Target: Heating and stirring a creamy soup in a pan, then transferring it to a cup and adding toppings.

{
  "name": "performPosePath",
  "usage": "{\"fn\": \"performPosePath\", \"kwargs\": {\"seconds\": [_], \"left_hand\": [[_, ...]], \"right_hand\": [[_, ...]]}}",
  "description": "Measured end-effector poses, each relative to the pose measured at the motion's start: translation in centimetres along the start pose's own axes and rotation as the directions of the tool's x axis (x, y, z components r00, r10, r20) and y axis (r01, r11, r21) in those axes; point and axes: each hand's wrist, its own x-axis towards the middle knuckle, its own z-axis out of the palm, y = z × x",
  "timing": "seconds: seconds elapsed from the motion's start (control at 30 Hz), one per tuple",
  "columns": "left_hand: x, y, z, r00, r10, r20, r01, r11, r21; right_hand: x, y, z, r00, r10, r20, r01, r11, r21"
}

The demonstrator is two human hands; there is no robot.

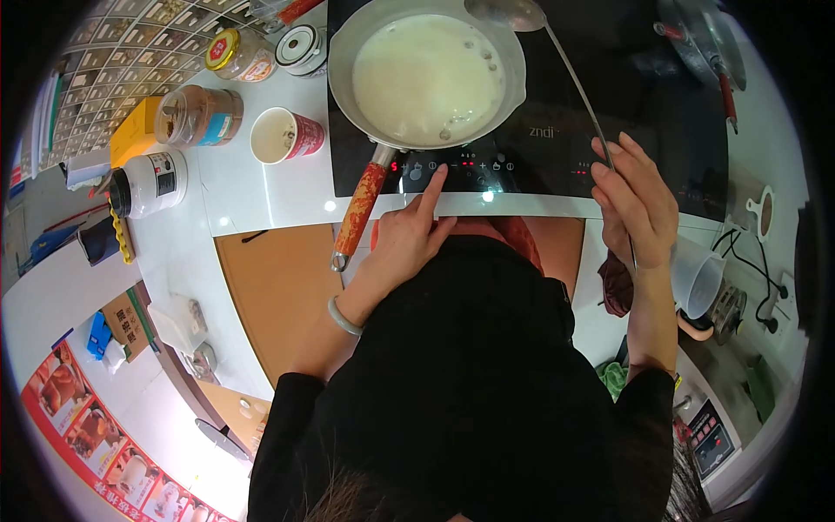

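Observation:
A saucepan [336, 78] with a worn red-orange handle holds pale, milky liquid with a few bubbles. It stands on a black glass induction cooktop [561, 176]. My left hand [411, 238] reaches to the lit control panel below the pan, index finger extended onto a touch key; nothing is in it. My right hand [636, 196] holds the long thin metal handle of a ladle [509, 14], whose bowl is over the pan's upper right rim.
Left of the cooktop stand a paper cup [308, 136], a plastic jar with brown contents [199, 117], a white jar [153, 184] and lidded glass jars [251, 59]. Another pan [708, 46] sits at upper right. A clear plastic jug [695, 274] is beside my right forearm.

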Motion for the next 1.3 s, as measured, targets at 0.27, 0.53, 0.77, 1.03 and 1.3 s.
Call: {"fn": "performPosePath", "kwargs": {"seconds": [0.27, 0.53, 0.77, 1.03, 1.3], "left_hand": [[0.2, -1.0, 1.1, 0.991, -0.063, 0.117, 0.030, 0.964, 0.263], [-0.4, 2.6, -1.8, 0.991, -0.084, 0.106, 0.084, 0.996, 0.006], [-2.7, -3.5, -10.5, 0.700, -0.156, -0.697, 0.061, 0.985, -0.160], [1.3, -16.9, -8.5, 0.756, -0.074, -0.650, 0.042, 0.997, -0.064], [4.1, -19.7, -6.2, 0.678, -0.234, -0.697, -0.181, 0.865, -0.467]], "right_hand": [[-0.3, -0.1, -0.2, 0.999, 0.034, -0.008, -0.034, 0.999, -0.005], [0.3, 0.6, 2.3, 1.000, -0.008, 0.014, 0.007, 0.999, 0.051], [-0.1, 1.2, 5.5, 1.000, -0.010, 0.028, 0.010, 1.000, -0.017], [0.1, -0.2, 7.9, 1.000, -0.002, -0.029, 0.000, 0.997, -0.078], [1.7, -3.9, 7.7, 0.875, 0.356, -0.328, -0.338, 0.934, 0.112]]}}
